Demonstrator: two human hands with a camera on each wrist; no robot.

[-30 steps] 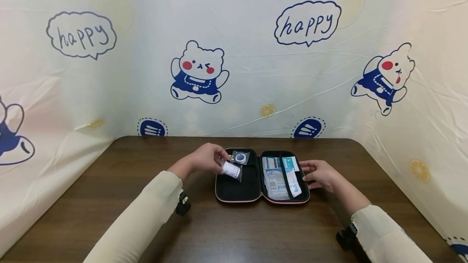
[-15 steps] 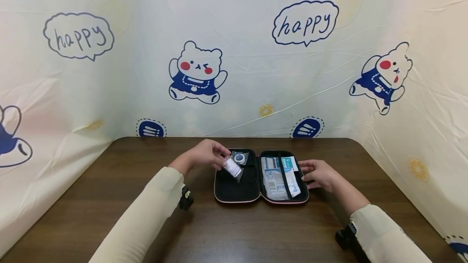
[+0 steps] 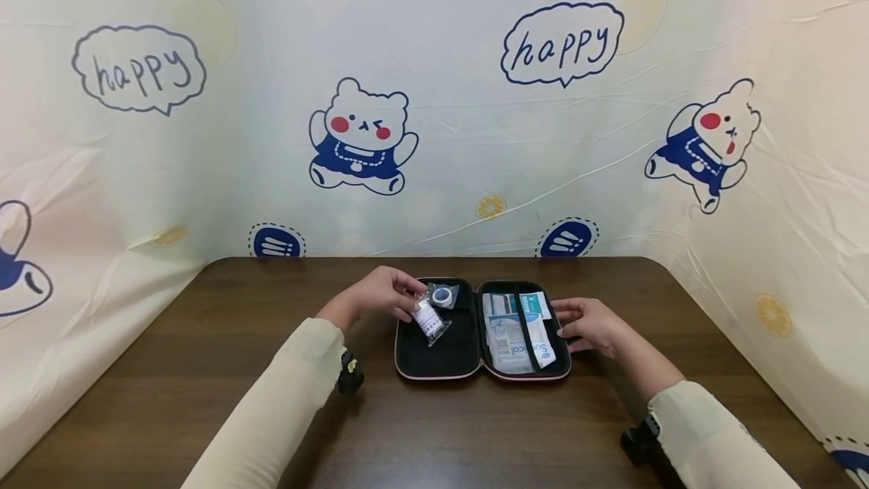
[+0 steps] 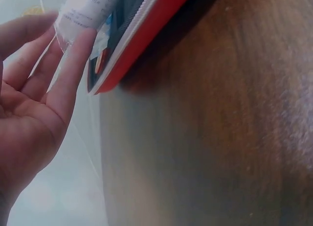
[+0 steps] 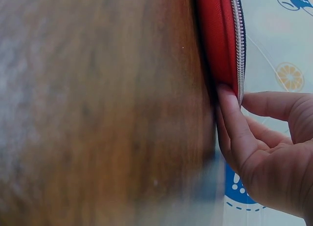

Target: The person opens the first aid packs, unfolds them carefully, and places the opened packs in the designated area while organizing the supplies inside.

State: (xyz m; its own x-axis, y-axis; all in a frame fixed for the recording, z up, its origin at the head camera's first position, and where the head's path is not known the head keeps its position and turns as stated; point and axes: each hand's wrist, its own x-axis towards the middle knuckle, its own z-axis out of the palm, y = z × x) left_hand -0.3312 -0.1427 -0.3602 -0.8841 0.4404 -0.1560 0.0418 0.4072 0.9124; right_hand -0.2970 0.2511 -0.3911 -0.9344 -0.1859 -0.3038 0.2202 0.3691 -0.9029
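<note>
A black-lined red zip case (image 3: 437, 363) lies unfolded on the table. My left hand (image 3: 377, 295) pinches one end of the clear wrapper round a white bandage roll (image 3: 428, 320), just above the case's left half; the roll hangs tilted. In the left wrist view the roll (image 4: 88, 13) is partly cut off by the top edge. A small wrapped tape roll (image 3: 443, 296), white and blue, sits at the back of that half. My right hand (image 3: 592, 324) grips the right rim. Up close, its thumb and fingers meet the case's red side (image 5: 220, 37) by the zipper.
Flat packets (image 3: 509, 334), white and blue, lie under a black elastic strap (image 3: 527, 330) in the right half. The brown wooden table (image 3: 475, 436) ends at a printed cloth backdrop (image 3: 462, 157). Each wrist carries a small black camera (image 3: 349, 373).
The bandage roll has swung and shifted slightly at my left fingertips, its lower end now nearer the case's middle. My right hand keeps its hold on the rim.
</note>
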